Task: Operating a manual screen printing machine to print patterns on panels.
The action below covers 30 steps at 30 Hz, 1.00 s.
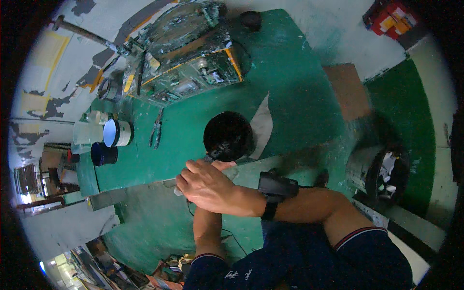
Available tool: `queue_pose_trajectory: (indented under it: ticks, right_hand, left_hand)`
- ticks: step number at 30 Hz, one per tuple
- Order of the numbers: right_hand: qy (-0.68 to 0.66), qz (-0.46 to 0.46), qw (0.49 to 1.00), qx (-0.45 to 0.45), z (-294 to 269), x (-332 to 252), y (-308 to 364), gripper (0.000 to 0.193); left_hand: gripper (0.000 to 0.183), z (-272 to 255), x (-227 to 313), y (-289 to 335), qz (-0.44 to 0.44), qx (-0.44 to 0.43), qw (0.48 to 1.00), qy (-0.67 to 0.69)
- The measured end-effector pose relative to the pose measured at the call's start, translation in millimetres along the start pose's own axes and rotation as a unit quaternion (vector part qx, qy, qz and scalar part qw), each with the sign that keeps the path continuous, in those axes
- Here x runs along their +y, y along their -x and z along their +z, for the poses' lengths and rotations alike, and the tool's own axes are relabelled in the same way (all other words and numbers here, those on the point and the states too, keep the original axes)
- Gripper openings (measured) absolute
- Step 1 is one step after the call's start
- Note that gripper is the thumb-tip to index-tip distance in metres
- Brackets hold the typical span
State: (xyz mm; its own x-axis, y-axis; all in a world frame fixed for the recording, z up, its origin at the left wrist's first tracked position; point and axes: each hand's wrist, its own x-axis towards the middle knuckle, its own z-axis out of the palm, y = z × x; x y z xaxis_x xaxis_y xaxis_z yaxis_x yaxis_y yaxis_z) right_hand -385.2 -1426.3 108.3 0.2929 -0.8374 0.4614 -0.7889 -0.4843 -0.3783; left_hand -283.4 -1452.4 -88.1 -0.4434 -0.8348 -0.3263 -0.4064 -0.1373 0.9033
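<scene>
A round black pot (228, 136) with dark, glossy contents stands near the front edge of the green table (299, 111). Just in front of it my right hand (208, 186) is closed, its fingers curled over something mostly hidden; small grey bits show at its edges. My left hand (223, 165) lies beneath the right, largely covered, with a finger or thumb showing by the pot's near rim. Its grip is hidden. A thin dark cord runs below the hands. Beside the pot lies a pale, pointed sheet (262, 126).
Pliers (157, 128) lie left of the pot. Beyond them are a white tub (117, 133), a dark cup (103, 153) and a clear container (87, 132). A paint-spattered machine (193, 63) occupies the back. A large drum (372, 169) stands on the floor at right.
</scene>
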Motion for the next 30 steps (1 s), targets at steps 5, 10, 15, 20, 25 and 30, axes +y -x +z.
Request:
queue_pose_trajectory:
  ticks: [5, 10, 15, 20, 25, 30]
  right_hand:
    - [-0.019, 0.008, 0.998, 0.061, -9.8, 22.0, 8.6, 0.023]
    - [-0.05, 0.018, 0.997, 0.06, -15.4, 36.2, 14.1, 0.021]
    - [-0.029, 0.031, 0.998, 0.054, -4.8, 45.8, 18.5, 0.021]
    - [0.018, 0.054, 0.997, 0.056, -1.0, 51.4, 8.9, 0.018]
    - [-0.032, 0.014, 0.999, -0.002, -16.0, 63.3, 9.0, 0.013]
    - [-0.053, 0.019, 0.998, 0.0, -23.1, 68.2, 6.4, 0.011]
  left_hand:
    - [0.051, -4.8, 20.9, -25.9, 0.038, -0.001, 0.998, -0.057]
    - [0.052, -7.4, 41.1, -52.4, 0.077, 0.005, 0.99, -0.116]
    - [0.054, -13.8, 46.3, -63.7, 0.116, 0.023, 0.978, -0.169]
    - [0.055, -27.1, 41.9, -40.5, 0.205, 0.118, 0.926, -0.294]
    - [0.058, -42.7, 46.1, 23.4, 0.124, 0.14, 0.982, 0.023]
    - [0.061, -52.3, 51.7, 70.6, 0.048, 0.214, 0.967, 0.132]
